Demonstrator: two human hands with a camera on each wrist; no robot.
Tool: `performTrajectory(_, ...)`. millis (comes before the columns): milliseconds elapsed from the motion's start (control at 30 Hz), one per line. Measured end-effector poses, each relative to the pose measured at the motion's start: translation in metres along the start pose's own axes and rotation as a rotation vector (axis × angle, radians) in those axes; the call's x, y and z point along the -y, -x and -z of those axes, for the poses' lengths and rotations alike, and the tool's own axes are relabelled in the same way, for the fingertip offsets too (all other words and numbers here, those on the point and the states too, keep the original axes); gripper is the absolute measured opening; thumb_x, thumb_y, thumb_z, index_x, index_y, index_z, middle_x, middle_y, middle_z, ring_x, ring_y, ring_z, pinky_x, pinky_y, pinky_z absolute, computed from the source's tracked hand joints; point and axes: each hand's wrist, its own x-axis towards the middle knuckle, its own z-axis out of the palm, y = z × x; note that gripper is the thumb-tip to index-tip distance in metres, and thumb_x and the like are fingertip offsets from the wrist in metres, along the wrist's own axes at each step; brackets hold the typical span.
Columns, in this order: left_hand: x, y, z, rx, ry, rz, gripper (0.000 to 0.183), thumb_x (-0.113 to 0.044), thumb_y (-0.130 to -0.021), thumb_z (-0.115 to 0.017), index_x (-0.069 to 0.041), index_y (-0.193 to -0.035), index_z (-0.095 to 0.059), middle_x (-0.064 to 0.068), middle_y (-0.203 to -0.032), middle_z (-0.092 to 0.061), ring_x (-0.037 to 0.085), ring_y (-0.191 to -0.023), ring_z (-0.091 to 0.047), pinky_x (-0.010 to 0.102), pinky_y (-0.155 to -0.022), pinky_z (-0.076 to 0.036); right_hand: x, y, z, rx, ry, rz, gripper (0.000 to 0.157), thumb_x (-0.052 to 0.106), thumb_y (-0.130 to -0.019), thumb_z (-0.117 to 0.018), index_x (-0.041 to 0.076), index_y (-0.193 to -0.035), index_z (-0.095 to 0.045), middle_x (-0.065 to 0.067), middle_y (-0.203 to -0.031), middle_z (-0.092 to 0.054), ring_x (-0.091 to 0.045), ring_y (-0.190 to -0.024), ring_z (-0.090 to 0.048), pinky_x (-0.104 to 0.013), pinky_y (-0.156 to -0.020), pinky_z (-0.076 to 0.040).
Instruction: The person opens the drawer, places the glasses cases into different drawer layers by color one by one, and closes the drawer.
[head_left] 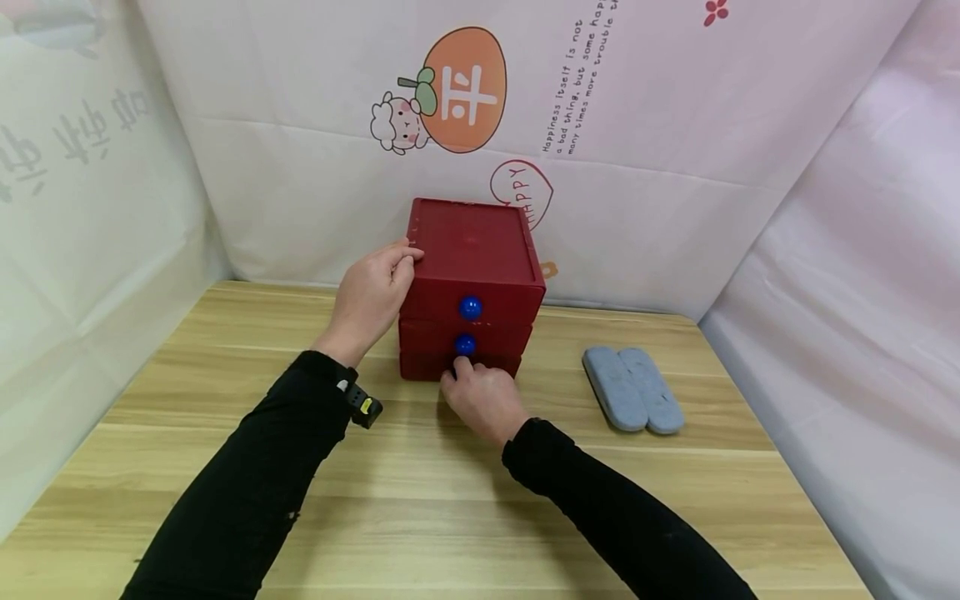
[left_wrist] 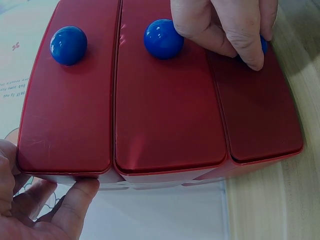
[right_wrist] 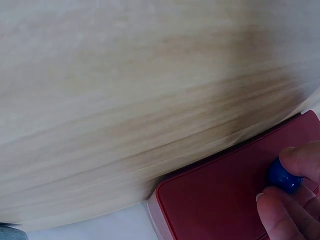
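A red three-drawer box (head_left: 472,237) stands on the table, its front towards me. Round blue knobs sit on the drawers, among them the top knob (head_left: 470,307) and the middle knob (head_left: 465,344). At the box's upper left edge my left hand (head_left: 372,292) holds on, fingers over the top and side. My right hand (head_left: 486,400) pinches the lowest drawer's blue knob (right_wrist: 283,176) between thumb and fingers. All drawer fronts (left_wrist: 170,110) look pushed in. In the head view, the right hand hides the lowest knob.
Right of the box lies a grey-blue two-lobed pad (head_left: 633,389) on the wooden table (head_left: 405,500). A printed white cloth (head_left: 300,167) hangs close behind the box, and pale cloth also covers both sides.
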Motion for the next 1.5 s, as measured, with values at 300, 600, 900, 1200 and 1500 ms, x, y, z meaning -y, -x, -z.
performTrajectory(300, -0.001, -0.001, 0.0, 0.002, 0.005, -0.004, 0.045, -0.034, -0.103, -0.034, -0.012, -0.128, -0.065, 0.007, -0.146, -0.051, 0.017, -0.134, -0.044, 0.041, -0.11, -0.038, 0.0, 0.0, 0.001, 0.008, 0.001, -0.003, 0.01, 0.006, -0.092, -0.056, 0.011, -0.083, -0.058, -0.007, -0.078, -0.051, -0.015, -0.055, -0.045, -0.026, -0.04, -0.041)
performTrajectory(600, -0.002, 0.0, 0.0, 0.006, 0.005, 0.0, 0.046, -0.035, -0.103, -0.034, -0.013, -0.128, -0.065, 0.005, -0.147, -0.05, 0.015, -0.135, -0.042, 0.04, -0.11, -0.038, 0.001, 0.001, 0.003, 0.004, 0.014, 0.004, 0.013, 0.007, -0.092, -0.055, 0.012, -0.081, -0.058, -0.007, -0.078, -0.051, -0.015, -0.056, -0.046, -0.025, -0.04, -0.041)
performTrajectory(900, 0.0, 0.001, 0.001, 0.009, 0.003, 0.001, 0.045, -0.034, -0.103, -0.034, -0.013, -0.128, -0.065, 0.005, -0.146, -0.051, 0.014, -0.134, -0.042, 0.039, -0.109, -0.039, 0.007, 0.005, 0.009, -0.032, 0.005, 0.005, 0.017, 0.002, -0.09, -0.053, 0.014, -0.079, -0.059, -0.006, -0.079, -0.052, -0.013, -0.055, -0.043, -0.024, -0.038, -0.039)
performTrajectory(1200, 0.001, 0.001, 0.0, 0.005, 0.005, 0.003, 0.045, -0.034, -0.104, -0.034, -0.013, -0.128, -0.065, 0.005, -0.146, -0.051, 0.015, -0.135, -0.042, 0.039, -0.109, -0.039, 0.009, 0.011, 0.015, -0.054, -0.019, 0.004, 0.018, 0.003, -0.092, -0.054, 0.015, -0.081, -0.061, -0.006, -0.078, -0.051, -0.012, -0.052, -0.038, -0.024, -0.037, -0.035)
performTrajectory(1500, 0.0, 0.001, 0.001, 0.01, 0.006, 0.005, 0.046, -0.035, -0.104, -0.033, -0.013, -0.129, -0.065, 0.004, -0.147, -0.05, 0.014, -0.135, -0.041, 0.039, -0.11, -0.038, 0.011, 0.017, 0.02, -0.037, -0.039, 0.014, 0.018, 0.003, -0.094, -0.053, 0.014, -0.083, -0.062, -0.007, -0.079, -0.051, -0.012, -0.053, -0.037, -0.024, -0.037, -0.036)
